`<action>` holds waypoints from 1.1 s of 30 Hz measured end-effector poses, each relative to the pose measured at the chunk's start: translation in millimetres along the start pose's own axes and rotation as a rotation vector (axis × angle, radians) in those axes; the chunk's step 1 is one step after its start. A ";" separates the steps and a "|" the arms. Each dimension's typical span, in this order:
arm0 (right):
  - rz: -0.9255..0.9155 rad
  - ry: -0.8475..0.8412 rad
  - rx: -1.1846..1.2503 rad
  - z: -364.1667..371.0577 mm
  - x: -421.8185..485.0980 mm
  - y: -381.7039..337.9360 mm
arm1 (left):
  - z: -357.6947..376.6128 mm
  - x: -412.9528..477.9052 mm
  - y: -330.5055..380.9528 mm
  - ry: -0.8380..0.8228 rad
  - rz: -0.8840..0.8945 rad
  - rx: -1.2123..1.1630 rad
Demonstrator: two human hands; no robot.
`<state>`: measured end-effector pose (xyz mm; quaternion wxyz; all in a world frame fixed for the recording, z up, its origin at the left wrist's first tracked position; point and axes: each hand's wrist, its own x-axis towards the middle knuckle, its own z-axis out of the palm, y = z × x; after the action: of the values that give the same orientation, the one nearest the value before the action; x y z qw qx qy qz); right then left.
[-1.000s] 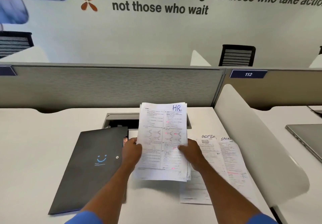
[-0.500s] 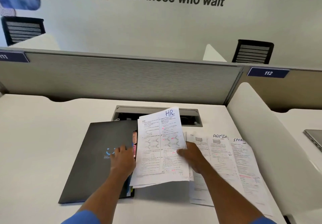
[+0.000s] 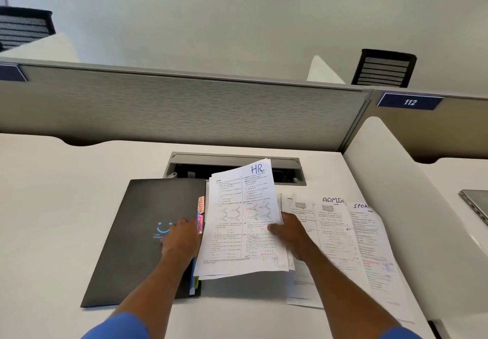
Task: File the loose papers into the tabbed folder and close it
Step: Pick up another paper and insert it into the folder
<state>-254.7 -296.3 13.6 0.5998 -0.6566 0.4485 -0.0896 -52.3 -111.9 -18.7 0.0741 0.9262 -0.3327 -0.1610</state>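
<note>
ADMIN sheet (image 3: 330,233) partly under HR papers (image 3: 245,222)

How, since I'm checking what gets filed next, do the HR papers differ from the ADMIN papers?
The HR papers are gripped by the right hand and tilted beside the folder; the ADMIN papers lie flat on the desk, untouched. The HR papers have a blue heading; the ADMIN papers have a dark one. The HR papers sit on top where the two overlap. Both are white printed sheets with handwritten headings.
</note>
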 end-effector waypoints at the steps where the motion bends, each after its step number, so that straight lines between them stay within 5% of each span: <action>1: 0.000 0.000 0.002 0.2 0.6 0.6 | 0.1 0.8 0.4 0.014 0.000 -0.001; 19: -0.007 -0.032 0.024 -6.1 7.2 5.6 | -4.5 1.5 13.9 0.019 0.154 0.306; 33: -0.088 -0.056 0.052 3.8 -2.2 -20.6 | -56.1 -12.8 2.1 0.180 -0.017 -0.266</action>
<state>-243.6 -294.6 31.5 0.6245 -0.6620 0.3998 -0.1090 -43.4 -103.6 37.6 0.2241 0.9217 -0.2928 -0.1204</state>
